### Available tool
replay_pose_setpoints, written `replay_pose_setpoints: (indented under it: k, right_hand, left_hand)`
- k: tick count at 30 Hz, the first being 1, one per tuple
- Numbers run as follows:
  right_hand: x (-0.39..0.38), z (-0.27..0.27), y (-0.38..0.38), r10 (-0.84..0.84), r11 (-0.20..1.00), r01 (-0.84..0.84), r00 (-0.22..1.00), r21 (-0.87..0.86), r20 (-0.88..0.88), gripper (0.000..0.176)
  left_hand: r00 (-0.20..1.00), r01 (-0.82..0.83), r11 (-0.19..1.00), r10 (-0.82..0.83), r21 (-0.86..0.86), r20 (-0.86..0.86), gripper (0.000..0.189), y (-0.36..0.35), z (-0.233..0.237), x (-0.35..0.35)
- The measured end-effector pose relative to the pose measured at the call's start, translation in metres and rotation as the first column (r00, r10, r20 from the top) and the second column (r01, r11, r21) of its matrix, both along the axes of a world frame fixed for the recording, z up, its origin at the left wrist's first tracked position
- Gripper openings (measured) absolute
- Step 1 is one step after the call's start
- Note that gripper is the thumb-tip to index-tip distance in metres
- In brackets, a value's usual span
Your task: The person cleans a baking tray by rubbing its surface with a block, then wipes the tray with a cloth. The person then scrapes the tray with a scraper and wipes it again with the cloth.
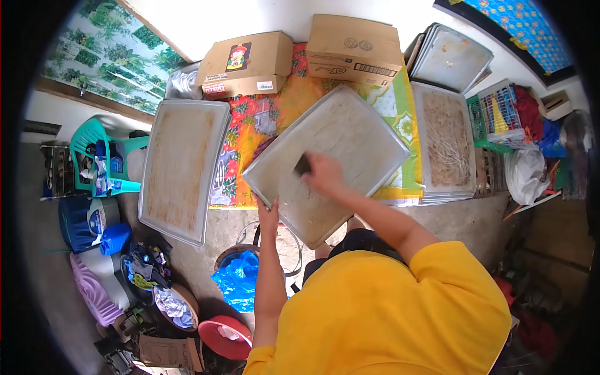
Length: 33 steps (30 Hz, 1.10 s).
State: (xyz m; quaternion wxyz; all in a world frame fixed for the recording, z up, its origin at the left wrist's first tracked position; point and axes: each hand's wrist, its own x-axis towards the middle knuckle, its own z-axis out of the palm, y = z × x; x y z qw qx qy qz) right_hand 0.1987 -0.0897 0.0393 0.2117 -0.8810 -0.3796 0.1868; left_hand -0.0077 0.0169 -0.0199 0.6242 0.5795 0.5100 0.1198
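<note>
A large metal tray [356, 131] lies turned at an angle over the table's front edge, its near corner close to the person's body. My left hand [269, 215] grips the tray's lower left rim, with the thumb up along the edge. My right hand [324, 175] is closed on a small dark scraper or pad [303, 164], which rests against the tray's surface left of its middle. Thin streaks and marks show on the tray. Exactly what the dark piece is cannot be made out.
Another tray [181, 169] stands at the left, and stacked trays [444, 137] with pale scraps lie right. Two cardboard boxes [355, 50] sit at the table's back. Below are a blue plastic bag [237, 281] and a red basin [222, 337]; a green chair [84, 150] stands far left.
</note>
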Motion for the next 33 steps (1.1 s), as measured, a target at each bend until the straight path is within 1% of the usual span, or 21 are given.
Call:
replay_pose_setpoints:
  k: [1, 2, 3, 5, 8, 9, 10, 11, 14, 17, 18, 20, 21, 22, 24, 25, 26, 29, 30, 31, 33]
  right_hand:
    - [0.040, 0.009, -0.008, -0.148, 0.989, 0.147, 0.989, -0.014, -0.024, 0.070]
    - [0.075, -0.005, -0.019, -0.268, 0.962, 0.256, 0.951, 0.094, 0.153, 0.073]
    - [0.113, 0.000, -0.027, -0.336, 0.941, 0.338, 0.906, 0.038, 0.257, 0.076]
    - [0.171, 0.008, -0.040, -0.419, 0.874, 0.483, 0.809, -0.059, 0.412, 0.078]
    - [0.214, -0.011, -0.050, -0.392, 0.842, 0.513, 0.793, -0.165, 0.467, 0.078]
    - [0.222, -0.014, -0.045, -0.384, 0.850, 0.507, 0.783, -0.144, 0.489, 0.079]
    - [0.227, -0.017, -0.038, -0.375, 0.858, 0.498, 0.774, -0.125, 0.510, 0.079]
    - [0.231, -0.020, -0.032, -0.365, 0.866, 0.488, 0.766, -0.110, 0.530, 0.079]
    - [0.248, -0.026, -0.006, -0.363, 0.865, 0.484, 0.787, -0.134, 0.498, 0.080]
    - [0.238, -0.024, 0.011, -0.360, 0.877, 0.457, 0.828, -0.146, 0.431, 0.082]
    - [0.228, -0.022, 0.012, -0.359, 0.881, 0.448, 0.841, -0.150, 0.405, 0.083]
    - [0.197, -0.020, 0.010, -0.236, 0.937, 0.318, 0.881, -0.145, 0.411, 0.080]
    - [0.192, -0.018, 0.011, -0.170, 0.959, 0.248, 0.892, -0.140, 0.419, 0.079]
    - [0.195, -0.025, 0.011, -0.161, 0.963, 0.240, 0.878, -0.123, 0.451, 0.084]
    - [0.220, -0.028, 0.006, -0.377, 0.885, 0.450, 0.841, -0.117, 0.389, 0.084]
    - [0.226, -0.028, 0.006, -0.480, 0.829, 0.547, 0.803, -0.118, 0.353, 0.084]
    - [0.224, -0.031, 0.006, -0.512, 0.812, 0.573, 0.789, -0.108, 0.339, 0.082]
    - [0.164, -0.018, 0.036, -0.382, 0.895, 0.420, 0.896, -0.151, 0.227, 0.079]
    - [0.134, -0.018, 0.047, -0.271, 0.933, 0.314, 0.934, -0.173, 0.231, 0.078]
    - [0.114, -0.017, 0.054, -0.160, 0.960, 0.207, 0.959, -0.190, 0.232, 0.077]
    - [0.111, -0.014, 0.052, -0.123, 0.977, 0.159, 0.964, -0.143, 0.236, 0.077]
  left_hand:
    - [1.000, -0.007, 0.999, 0.006, -0.053, -0.009, 0.090, 0.000, 0.009, 0.001]
    - [1.000, -0.014, 0.994, 0.012, -0.106, -0.017, 0.091, 0.002, 0.016, 0.002]
    - [1.000, -0.001, 0.996, 0.001, -0.091, 0.003, 0.091, 0.006, 0.004, -0.002]
    - [0.999, 0.024, 0.998, -0.021, -0.061, 0.044, 0.091, 0.015, -0.022, -0.010]
    - [0.999, 0.032, 0.993, -0.030, -0.116, 0.020, 0.090, 0.018, -0.001, -0.004]
    - [0.999, 0.033, 0.990, -0.033, -0.136, 0.006, 0.090, 0.018, 0.005, -0.002]
    - [0.999, 0.021, 0.980, -0.029, -0.196, -0.039, 0.090, 0.014, 0.033, 0.006]
    - [0.996, 0.006, 0.967, -0.029, -0.256, -0.086, 0.090, 0.010, 0.050, 0.010]
    - [0.999, 0.005, 0.979, -0.014, -0.206, -0.044, 0.090, 0.012, 0.031, 0.005]
    - [0.999, 0.036, 0.995, -0.035, -0.091, 0.010, 0.091, 0.015, 0.001, -0.006]
    - [1.000, 0.025, 0.993, -0.027, -0.119, -0.012, 0.091, 0.016, 0.007, -0.006]
    - [0.999, 0.002, 0.983, -0.011, -0.186, -0.051, 0.091, 0.011, 0.027, 0.002]
    - [1.000, 0.022, 0.988, -0.023, -0.152, -0.003, 0.091, 0.014, 0.014, 0.001]
    - [0.999, 0.038, 0.992, -0.034, -0.116, 0.041, 0.091, 0.020, -0.011, -0.007]
    - [0.998, 0.042, 0.995, -0.037, -0.087, 0.060, 0.091, 0.021, -0.022, -0.014]
    - [0.999, 0.030, 0.995, -0.027, -0.092, 0.040, 0.091, 0.018, -0.010, -0.009]
    - [1.000, 0.014, 0.993, -0.012, -0.119, 0.015, 0.091, 0.016, 0.002, -0.005]
    - [0.997, -0.049, 0.968, 0.034, -0.248, -0.066, 0.090, 0.006, 0.059, 0.016]
    - [0.999, -0.035, 0.977, 0.030, -0.212, -0.028, 0.090, 0.006, 0.042, 0.009]
    - [1.000, -0.020, 0.985, 0.022, -0.170, 0.013, 0.090, 0.013, 0.011, -0.001]
    - [0.997, 0.008, 0.995, -0.001, -0.099, 0.072, 0.089, 0.017, -0.011, -0.008]
